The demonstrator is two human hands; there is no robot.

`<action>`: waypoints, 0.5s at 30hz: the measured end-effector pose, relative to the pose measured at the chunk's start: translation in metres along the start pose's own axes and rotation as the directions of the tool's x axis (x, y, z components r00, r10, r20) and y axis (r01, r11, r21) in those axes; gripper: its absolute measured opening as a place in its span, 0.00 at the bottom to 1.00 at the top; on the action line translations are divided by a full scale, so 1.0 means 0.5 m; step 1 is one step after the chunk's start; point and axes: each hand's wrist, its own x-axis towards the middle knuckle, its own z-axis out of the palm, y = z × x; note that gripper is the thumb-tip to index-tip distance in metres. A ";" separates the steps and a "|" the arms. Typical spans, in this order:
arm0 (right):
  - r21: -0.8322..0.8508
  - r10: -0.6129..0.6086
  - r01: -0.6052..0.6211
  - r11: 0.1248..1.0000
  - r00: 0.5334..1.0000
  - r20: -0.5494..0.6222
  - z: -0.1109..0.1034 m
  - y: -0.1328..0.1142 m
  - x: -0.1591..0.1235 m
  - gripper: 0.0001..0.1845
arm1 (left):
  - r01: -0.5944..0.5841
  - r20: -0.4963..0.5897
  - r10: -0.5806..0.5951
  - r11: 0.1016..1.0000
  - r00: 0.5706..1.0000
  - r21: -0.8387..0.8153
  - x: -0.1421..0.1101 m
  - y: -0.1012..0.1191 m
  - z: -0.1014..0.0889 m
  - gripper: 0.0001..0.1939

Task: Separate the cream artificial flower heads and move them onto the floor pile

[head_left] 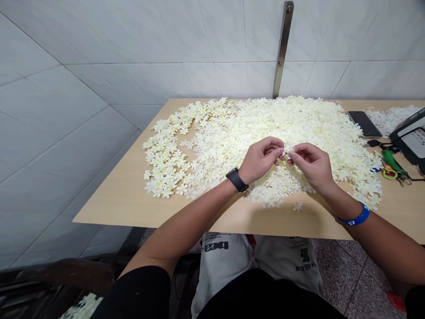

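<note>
A wide heap of small white artificial flowers (229, 137) with pale yellow centres covers much of the wooden table. Above the heap, my left hand (262, 157) and my right hand (312, 164) meet almost fingertip to fingertip. Between them is a small white flower (287, 149), pinched by the thumb and fingers of both; the fingers partly cover it. A dark watch band circles my left wrist, and a blue band is on the right forearm. One loose flower (298, 206) lies apart on the wood, nearer to me.
On the right lie a black phone (365, 124), a pile of small white pieces (393, 119), a green-strapped key clip (393, 161) and a dark boxy device (411, 137). A tiled wall (149, 40) with a metal strip (282, 53) rises behind the table (122, 195). More flowers (83, 305) show at lower left.
</note>
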 end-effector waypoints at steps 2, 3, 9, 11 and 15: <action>-0.023 -0.016 0.016 1.000 1.000 -0.018 0.003 -0.004 -0.002 0.12 | 0.014 0.013 -0.014 1.000 1.000 -0.028 -0.003 0.001 0.004 0.13; -0.034 -0.023 0.022 0.999 0.999 -0.028 0.004 -0.006 -0.002 0.12 | 0.018 0.012 -0.017 1.000 1.000 -0.023 -0.004 0.001 0.005 0.14; -0.055 -0.031 0.027 0.998 0.998 -0.061 0.001 -0.006 0.000 0.09 | 0.017 -0.104 -0.012 0.999 0.994 0.045 -0.002 0.000 0.005 0.09; -0.049 -0.020 0.016 0.999 0.996 -0.083 -0.001 -0.002 0.001 0.08 | 0.027 -0.159 -0.020 0.999 0.987 0.041 0.000 0.002 0.001 0.08; -0.037 0.003 -0.006 0.999 0.997 -0.082 -0.002 0.001 0.003 0.08 | 0.063 -0.257 -0.042 0.995 0.965 0.074 0.012 0.006 -0.015 0.05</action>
